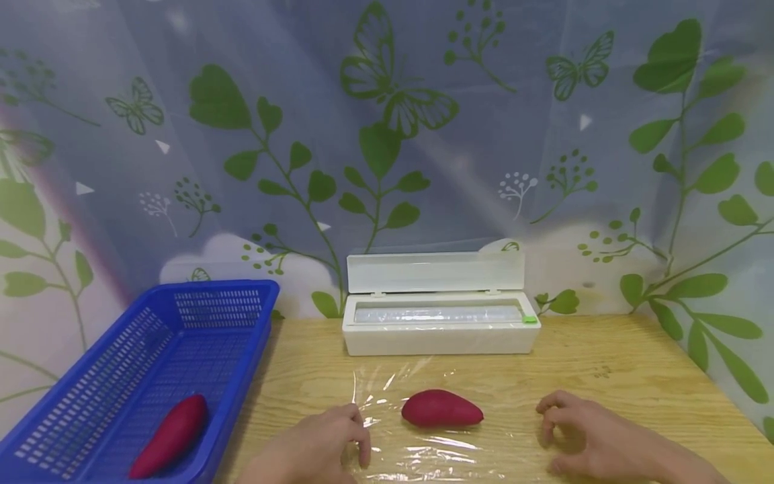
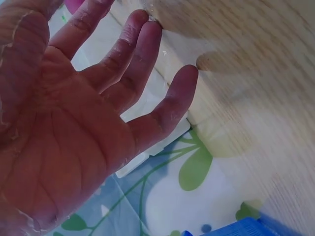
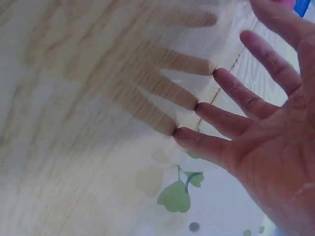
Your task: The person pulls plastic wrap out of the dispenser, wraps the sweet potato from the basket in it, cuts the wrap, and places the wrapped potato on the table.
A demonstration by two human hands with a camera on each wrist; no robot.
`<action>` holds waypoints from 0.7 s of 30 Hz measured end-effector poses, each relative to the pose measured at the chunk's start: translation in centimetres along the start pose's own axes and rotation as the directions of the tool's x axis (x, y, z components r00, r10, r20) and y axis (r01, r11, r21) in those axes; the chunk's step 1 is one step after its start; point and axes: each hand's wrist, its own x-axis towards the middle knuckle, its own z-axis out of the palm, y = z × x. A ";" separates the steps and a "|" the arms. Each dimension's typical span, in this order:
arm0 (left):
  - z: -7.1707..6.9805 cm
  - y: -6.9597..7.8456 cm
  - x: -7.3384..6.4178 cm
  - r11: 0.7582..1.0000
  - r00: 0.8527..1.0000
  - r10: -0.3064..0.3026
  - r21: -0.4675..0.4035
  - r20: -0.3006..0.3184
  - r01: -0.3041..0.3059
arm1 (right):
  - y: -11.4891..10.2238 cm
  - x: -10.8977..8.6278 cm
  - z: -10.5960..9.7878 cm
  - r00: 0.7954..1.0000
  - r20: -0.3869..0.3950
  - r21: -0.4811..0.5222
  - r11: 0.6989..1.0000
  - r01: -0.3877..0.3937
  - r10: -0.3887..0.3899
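Note:
A sheet of clear cling film (image 1: 435, 450) lies on the wooden table, with a reddish-purple sweet potato (image 1: 441, 409) lying crosswise on it. To the left of the sweet potato, my left hand (image 1: 320, 444) is over the film's left side; in the left wrist view its spread fingers (image 2: 179, 91) reach down to the table. My right hand (image 1: 605, 437) is to the right, apart from the sweet potato. Its extended fingertips (image 3: 184, 135) touch the tabletop in the right wrist view. Neither hand visibly grips anything.
A white cling film box (image 1: 441, 339) stands behind the sweet potato, lid raised, with a roll inside and a green slider (image 1: 529, 319). At the left, a blue plastic basket (image 1: 242, 390) contains another sweet potato (image 1: 172, 437). A leaf-patterned curtain (image 1: 423, 168) backs the table.

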 end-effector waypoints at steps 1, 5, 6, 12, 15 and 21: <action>0.0 0.0 0.0 1.000 1.000 0.005 0.002 -0.006 -0.005 | 0.1 -0.1 0.0 1.000 0.002 0.013 1.000 0.015 -0.015; 0.0 -0.2 0.0 1.000 0.999 0.018 -0.013 -0.032 -0.019 | 0.2 -0.2 0.1 0.998 0.035 0.056 0.998 0.040 -0.042; 0.1 -0.3 0.1 0.999 0.999 0.029 -0.020 -0.042 -0.030 | 0.2 -0.2 0.1 0.998 0.044 0.065 0.997 0.042 -0.045; 0.1 -1.2 0.1 0.988 0.995 0.055 -0.137 -0.087 -0.067 | 0.1 0.0 0.1 0.995 0.083 0.119 0.992 0.052 -0.062; -0.1 -1.4 0.0 0.984 0.994 0.032 -0.169 -0.103 -0.049 | 0.0 0.1 0.0 0.993 0.106 0.134 0.990 0.031 -0.046; -0.6 -1.3 0.0 0.983 0.991 0.007 -0.179 -0.135 -0.032 | 0.0 0.2 0.0 0.995 0.086 0.129 0.991 0.031 -0.042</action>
